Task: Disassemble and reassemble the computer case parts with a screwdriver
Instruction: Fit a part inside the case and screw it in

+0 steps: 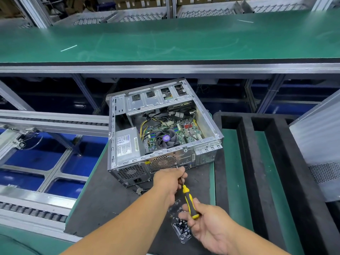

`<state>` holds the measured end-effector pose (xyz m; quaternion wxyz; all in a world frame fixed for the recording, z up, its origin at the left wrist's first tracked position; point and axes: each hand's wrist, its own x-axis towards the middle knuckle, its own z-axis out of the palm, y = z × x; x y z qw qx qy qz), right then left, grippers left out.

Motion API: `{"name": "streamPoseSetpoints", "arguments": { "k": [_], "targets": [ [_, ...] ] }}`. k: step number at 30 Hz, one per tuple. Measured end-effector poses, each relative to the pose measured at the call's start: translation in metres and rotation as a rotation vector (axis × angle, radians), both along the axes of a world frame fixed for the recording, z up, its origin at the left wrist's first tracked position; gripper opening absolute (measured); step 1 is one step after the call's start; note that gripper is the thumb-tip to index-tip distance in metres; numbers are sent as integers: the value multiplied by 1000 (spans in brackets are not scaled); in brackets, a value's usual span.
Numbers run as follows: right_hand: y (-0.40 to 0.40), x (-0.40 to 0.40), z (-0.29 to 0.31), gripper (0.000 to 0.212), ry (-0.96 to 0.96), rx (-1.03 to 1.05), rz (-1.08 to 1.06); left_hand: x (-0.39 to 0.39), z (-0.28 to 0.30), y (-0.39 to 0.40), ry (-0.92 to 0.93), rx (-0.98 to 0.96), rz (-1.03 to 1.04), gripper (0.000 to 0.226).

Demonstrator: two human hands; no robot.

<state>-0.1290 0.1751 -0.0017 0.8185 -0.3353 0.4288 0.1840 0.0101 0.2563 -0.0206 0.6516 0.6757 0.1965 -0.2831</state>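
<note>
An open silver computer case (163, 129) lies on a dark mat, its motherboard, fan and power supply exposed. My right hand (206, 223) grips the yellow-and-black handle of a screwdriver (188, 197). The tip of its shaft meets the case's rear panel beside the round fan grille. My left hand (170, 178) pinches the metal shaft close to the tip. A clear plastic tray of small dark screws (182, 227) lies on the mat under my right hand, partly hidden by it.
The dark mat (110, 203) sits on a green bench. Black foam dividers (261, 162) stand to the right, with a perforated silver side panel (320, 144) leaning at the far right. Roller conveyor rails (36, 122) run on the left and a green shelf (165, 39) spans the back.
</note>
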Motion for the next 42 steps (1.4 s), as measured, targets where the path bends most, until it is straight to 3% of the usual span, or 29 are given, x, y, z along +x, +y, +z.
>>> {"name": "streamPoseSetpoints", "arguments": {
  "k": [2, 7, 9, 13, 16, 21, 23, 27, 30, 34, 38, 42],
  "targets": [
    [0, 0, -1, 43, -4, -34, 37, -1, 0, 1, -6, 2, 2, 11],
    [0, -1, -3, 24, -48, -288, 78, -2, 2, -1, -8, 17, 21, 18],
    [0, 1, -1, 19, -14, -141, 16, 1, 4, 0, 32, -20, 14, 15],
    [-2, -1, 2, 45, 28, 143, -70, 5, 7, 5, 136, -100, -38, 21],
    [0, 0, 4, 48, 10, 74, -19, 5, 5, 5, 89, -35, -33, 21],
    [2, 0, 1, 24, -30, -251, -5, 2, 2, 1, 12, 64, -8, 13],
    [1, 1, 3, 15, -8, -156, -44, 1, 4, 1, 18, 73, 12, 12],
    [-1, 1, 4, 35, 38, 68, -83, 0, 11, 3, 39, 50, 30, 12],
    [0, 1, 3, 38, -15, -109, -25, -1, 13, 1, 39, 56, 47, 14],
    [-2, 3, 2, 19, -95, -434, 44, -2, 16, -1, 31, 60, 40, 16],
    [-1, 7, 5, 20, -16, -203, -39, 0, 27, 12, -7, 129, -182, 24],
    [-3, 8, 8, 29, 13, 19, -57, -8, 41, 49, -239, 308, -477, 21]
  ]
}}
